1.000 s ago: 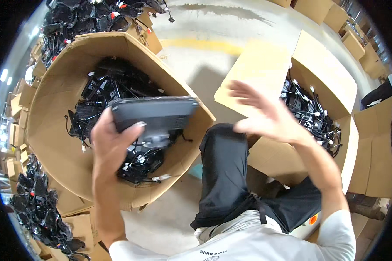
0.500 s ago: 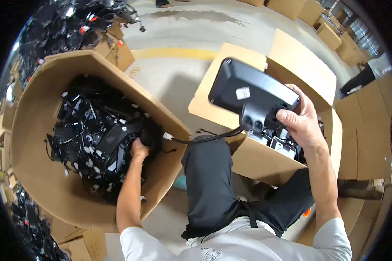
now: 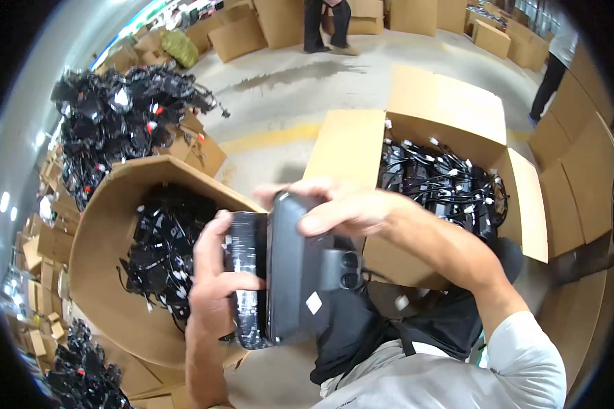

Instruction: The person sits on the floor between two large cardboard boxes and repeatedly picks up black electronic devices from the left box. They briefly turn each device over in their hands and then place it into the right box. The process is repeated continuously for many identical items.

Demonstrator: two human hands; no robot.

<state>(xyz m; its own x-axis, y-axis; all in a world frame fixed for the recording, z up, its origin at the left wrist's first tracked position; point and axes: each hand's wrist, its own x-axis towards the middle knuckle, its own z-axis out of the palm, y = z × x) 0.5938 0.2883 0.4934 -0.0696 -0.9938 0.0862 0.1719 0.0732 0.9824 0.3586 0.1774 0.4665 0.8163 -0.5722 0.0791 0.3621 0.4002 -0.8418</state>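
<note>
In front of my lap, a black display-like unit (image 3: pixel 293 273) stands on edge, with a bracket on its back and a white diamond sticker. My right hand (image 3: pixel 351 208) grips its top end, the thumb on its back. My left hand (image 3: pixel 211 286) is closed round a second black slab (image 3: pixel 249 317) with rounded corners and a shiny, streaked surface. The two pieces are side by side, seemingly touching. A cable hangs from the bracket, its white connector (image 3: pixel 402 301) blurred above my right thigh. Which face of the slab is its front is hidden.
At left, a large round-sided carton (image 3: pixel 95 266) holds tangled black parts (image 3: pixel 160 252). An open carton (image 3: pixel 348 143) at right contains several black units with cables (image 3: pixel 443 180). Heaped black parts (image 3: pixel 109 129) rise behind the left carton. Two people stand farther off.
My left hand has come out of the left carton with the black slab. My right hand has brought the display unit left and turned it on edge beside the slab. My view has tilted up.
</note>
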